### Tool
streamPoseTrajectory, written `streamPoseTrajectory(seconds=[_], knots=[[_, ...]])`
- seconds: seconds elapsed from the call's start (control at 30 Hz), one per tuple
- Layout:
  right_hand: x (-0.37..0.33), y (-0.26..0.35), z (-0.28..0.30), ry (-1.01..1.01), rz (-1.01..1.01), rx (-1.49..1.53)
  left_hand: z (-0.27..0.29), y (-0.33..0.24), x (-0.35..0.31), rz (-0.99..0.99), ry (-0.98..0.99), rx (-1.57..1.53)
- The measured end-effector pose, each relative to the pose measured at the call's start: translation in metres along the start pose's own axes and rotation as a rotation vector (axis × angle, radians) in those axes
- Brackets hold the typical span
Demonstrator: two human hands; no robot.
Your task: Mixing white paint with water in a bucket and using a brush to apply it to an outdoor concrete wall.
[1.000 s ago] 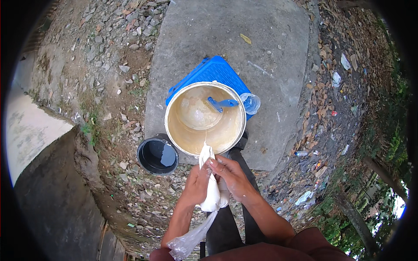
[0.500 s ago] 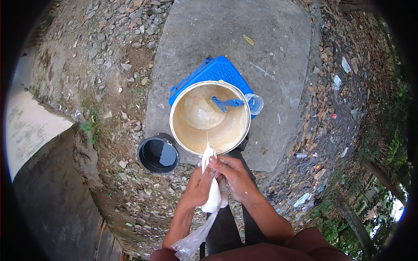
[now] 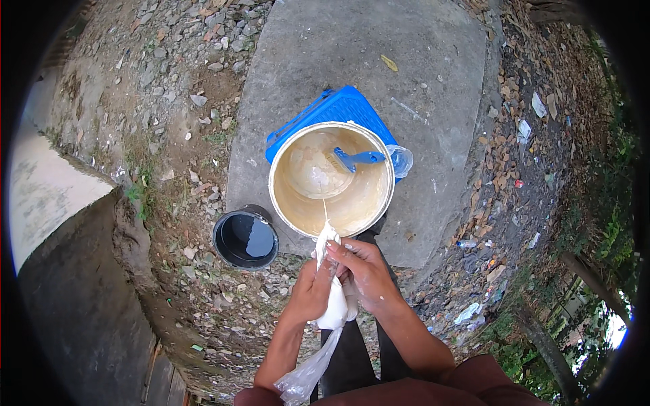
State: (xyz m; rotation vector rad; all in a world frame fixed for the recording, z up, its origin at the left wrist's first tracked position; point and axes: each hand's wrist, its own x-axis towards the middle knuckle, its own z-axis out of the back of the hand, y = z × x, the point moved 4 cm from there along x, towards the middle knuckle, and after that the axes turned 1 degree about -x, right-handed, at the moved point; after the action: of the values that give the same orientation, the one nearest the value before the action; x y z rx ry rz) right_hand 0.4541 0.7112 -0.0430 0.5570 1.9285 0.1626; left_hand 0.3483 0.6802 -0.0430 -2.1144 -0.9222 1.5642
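Head view: you're squeezing a white plastic bag (image 3: pixel 333 298) of pale paste out over the cream bucket (image 3: pixel 331 178). A thin stream drops from the bag's tip, just past the near rim. Keep the tip over the opening, not the rim, and work the contents down from the back end toward the tip so nothing gets trapped in the loose tail hanging near your knees. Steady pressure, I'd say; a hard squeeze could burst the film or spray past the rim.

Hands: left hand (image 3: pixel 310 292) is wrapped around the bag's middle from the left, fingers curled tight on it. Right hand (image 3: pixel 362 271) is closed over the upper part from the right, fingers bent and pressing near the tip. Both are clamped on the bag, neither spread.

The bucket sits on a blue crate (image 3: pixel 338 111) on a concrete slab (image 3: pixel 352 47). A blue brush (image 3: pixel 355 159) lies inside it on the paste, handle toward the right rim. A clear cup (image 3: pixel 401 160) is just beside the bucket's right edge. A black tub of dark water (image 3: pixel 245 238) stands on the gravel (image 3: pixel 149 81), left of the bucket.
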Motion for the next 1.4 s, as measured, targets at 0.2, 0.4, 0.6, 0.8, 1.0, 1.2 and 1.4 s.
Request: streamPoseTrajectory(seconds=[0.2,0.4,0.6,0.8,1.0,1.2,1.4], knots=[[0.001,0.003,-0.007,-0.034,0.037,0.057,0.002,0.010,-0.001,0.007,0.067,-0.067],[0.002,0.001,-0.003,-0.048,0.059,0.050,-0.004,0.001,0.001,-0.082,-0.053,-0.026],[-0.001,0.003,-0.007,-0.032,0.061,0.022,-0.002,0.007,-0.001,-0.080,-0.028,-0.046],[0.000,0.000,-0.006,0.019,0.063,0.037,-0.003,0.003,-0.001,-0.107,-0.068,0.013],[0.000,0.002,-0.011,-0.045,0.100,0.036,-0.004,0.009,0.000,-0.156,-0.016,0.101],[0.003,0.003,-0.010,-0.024,0.148,0.051,-0.007,0.003,0.001,-0.205,-0.079,0.151],[0.004,0.003,-0.007,-0.018,0.140,0.037,-0.006,0.007,0.002,-0.203,-0.078,0.139]])
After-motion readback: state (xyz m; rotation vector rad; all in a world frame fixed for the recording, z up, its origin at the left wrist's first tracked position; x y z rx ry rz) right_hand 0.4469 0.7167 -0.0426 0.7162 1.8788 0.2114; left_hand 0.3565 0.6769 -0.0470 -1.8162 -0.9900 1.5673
